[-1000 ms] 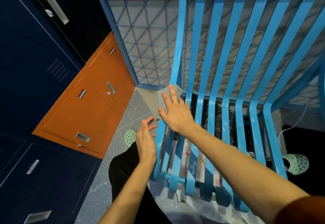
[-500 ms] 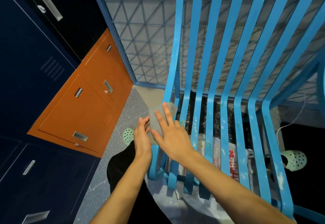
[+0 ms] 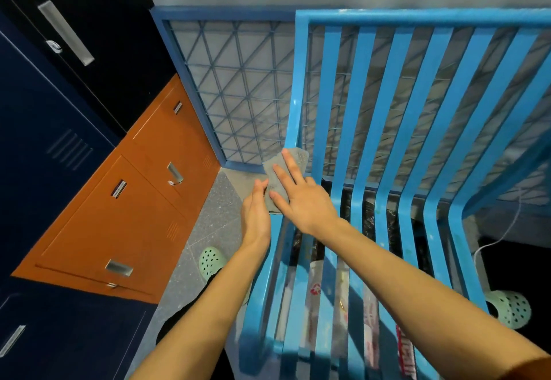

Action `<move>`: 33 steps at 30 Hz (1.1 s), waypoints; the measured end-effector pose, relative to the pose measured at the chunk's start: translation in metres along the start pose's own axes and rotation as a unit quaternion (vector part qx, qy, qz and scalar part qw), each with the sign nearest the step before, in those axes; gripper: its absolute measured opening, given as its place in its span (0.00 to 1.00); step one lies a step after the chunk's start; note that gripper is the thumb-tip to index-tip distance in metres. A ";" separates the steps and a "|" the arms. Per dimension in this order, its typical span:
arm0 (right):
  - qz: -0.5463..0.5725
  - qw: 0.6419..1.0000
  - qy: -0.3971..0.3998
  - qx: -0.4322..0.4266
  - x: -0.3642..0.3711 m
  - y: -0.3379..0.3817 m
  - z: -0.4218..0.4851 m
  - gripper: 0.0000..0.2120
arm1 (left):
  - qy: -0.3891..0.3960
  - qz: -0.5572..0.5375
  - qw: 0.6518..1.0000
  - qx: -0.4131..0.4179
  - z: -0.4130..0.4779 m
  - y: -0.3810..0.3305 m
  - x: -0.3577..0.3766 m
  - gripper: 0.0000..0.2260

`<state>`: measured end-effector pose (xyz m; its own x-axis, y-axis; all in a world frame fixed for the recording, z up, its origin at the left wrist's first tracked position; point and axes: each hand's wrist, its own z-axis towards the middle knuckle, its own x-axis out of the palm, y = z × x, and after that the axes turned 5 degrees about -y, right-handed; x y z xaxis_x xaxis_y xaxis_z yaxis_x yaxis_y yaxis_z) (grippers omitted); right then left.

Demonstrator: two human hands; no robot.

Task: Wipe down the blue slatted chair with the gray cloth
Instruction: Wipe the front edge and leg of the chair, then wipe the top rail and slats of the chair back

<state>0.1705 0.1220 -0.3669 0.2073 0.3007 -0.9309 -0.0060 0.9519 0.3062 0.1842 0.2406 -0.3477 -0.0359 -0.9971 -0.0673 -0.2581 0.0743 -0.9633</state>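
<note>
The blue slatted chair [image 3: 387, 129] fills the right half of the view, its back rising ahead and its seat slats running toward me. A gray cloth [image 3: 281, 168] lies over the leftmost slat where seat meets back. My right hand [image 3: 301, 198] presses flat on the cloth with straight fingers. My left hand [image 3: 256, 215] is beside it at the chair's left edge, fingers straight, fingertips touching the cloth's left side.
Orange drawers [image 3: 125, 215] and dark blue lockers [image 3: 44, 147] line the left. A blue wire-mesh panel [image 3: 238, 96] stands behind the chair. Green clogs [image 3: 211, 260] are on the speckled floor. Plastic bags [image 3: 316, 299] lie under the seat.
The cloth and my right hand slid toward me down the left slat, then back up toward the chair back. My left hand stayed alongside.
</note>
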 end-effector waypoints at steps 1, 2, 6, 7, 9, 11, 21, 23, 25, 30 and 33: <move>-0.006 1.000 -0.002 -0.008 -0.001 -0.005 0.007 0.31 | -0.008 0.003 1.000 0.003 0.007 -0.002 0.004 0.23; -0.016 1.000 -0.004 -0.016 -0.003 -0.010 0.014 0.31 | -0.012 0.005 1.000 0.009 0.012 -0.006 0.008 0.22; -0.083 0.994 -0.004 -0.065 -0.018 -0.032 0.049 0.31 | -0.015 0.006 1.000 0.024 0.035 -0.016 0.025 0.22; -0.100 0.992 -0.003 -0.079 -0.023 -0.038 0.059 0.30 | -0.019 0.006 0.999 0.027 0.038 -0.018 0.030 0.21; -0.142 0.984 -0.005 -0.107 -0.037 -0.051 0.077 0.30 | -0.027 0.021 0.998 0.048 0.041 -0.019 0.040 0.19; -0.185 0.974 -0.015 -0.132 -0.052 -0.062 0.099 0.30 | -0.025 0.059 0.993 0.095 0.035 -0.019 0.046 0.18; -0.226 0.964 -0.065 -0.127 -0.065 -0.065 0.136 0.22 | -0.043 0.044 0.992 0.108 0.031 -0.019 0.048 0.15; -0.201 0.968 -0.056 -0.140 -0.049 -0.059 0.115 0.19 | -0.047 0.049 0.992 0.109 0.030 -0.018 0.046 0.17; -0.175 0.971 -0.039 -0.161 -0.038 -0.052 0.095 0.18 | -0.054 0.059 0.990 0.115 0.029 -0.016 0.044 0.19; -0.193 0.958 -0.021 -0.210 -0.049 -0.059 0.096 0.19 | -0.032 0.045 0.994 0.098 0.034 -0.019 0.042 0.16; -0.233 0.947 -0.055 -0.216 -0.069 -0.070 0.124 0.20 | -0.018 0.050 0.993 0.109 0.050 -0.031 0.046 0.15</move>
<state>0.2776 0.0275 -0.2997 0.3858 -0.1429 -0.9114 -0.2827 0.9221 -0.2642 0.2390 0.1911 -0.3346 -0.0162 -0.9851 -0.1710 -0.0388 0.1715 -0.9844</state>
